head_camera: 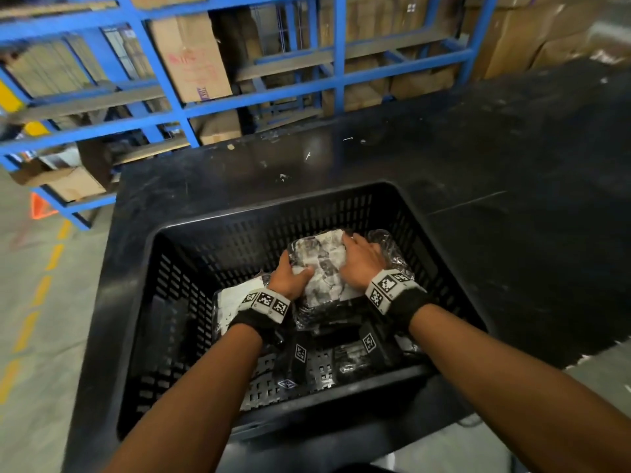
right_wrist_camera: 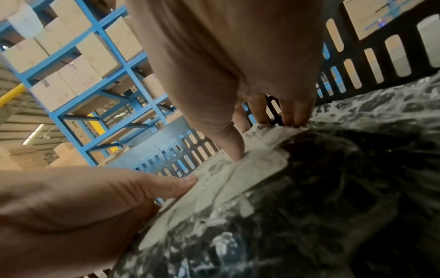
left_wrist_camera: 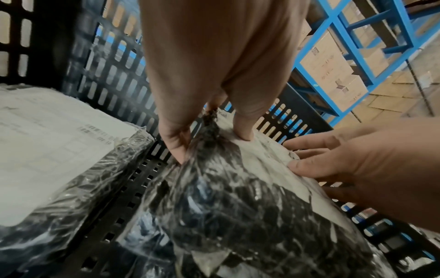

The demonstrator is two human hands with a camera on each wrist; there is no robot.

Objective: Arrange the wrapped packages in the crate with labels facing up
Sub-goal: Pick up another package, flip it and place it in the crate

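- Black plastic crate (head_camera: 191, 254) with slotted walls, sitting on a dark tabletop (head_camera: 512, 158); blue shelving (head_camera: 338, 56) stacked with cardboard boxes (head_camera: 191, 59) beyond, at 12 o'clock.
- Inside the crate, toward 12 o'clock: a package wrapped in clear film (head_camera: 324, 268), crumpled white label facing up, tilted with its far end raised.
- Left hand (head_camera: 290, 276) clasping the package's edge at 9 o'clock, thumb on the label and fingers curled down over the side; seen from the left wrist, fingertips (left_wrist_camera: 177, 148) digging into the film.
- Right hand (head_camera: 360, 261) clasping the package's edge at 3 o'clock, fingers bent over the far top corner; seen from the right wrist, thumb tip (right_wrist_camera: 237, 153) pressing on the label, other fingers hooked over the far edge.
- Second wrapped package (head_camera: 232, 298) lying flat at 9 o'clock of the held one, just beside it, white printed label up; same label showing plainly in the left wrist view (left_wrist_camera: 54, 143).
- More film-wrapped bulk (head_camera: 392, 247) at 3 o'clock of the held package, against the crate wall; label side not discernible.
- Bare perforated crate floor (head_camera: 317, 367) at 6 o'clock, under the forearms.
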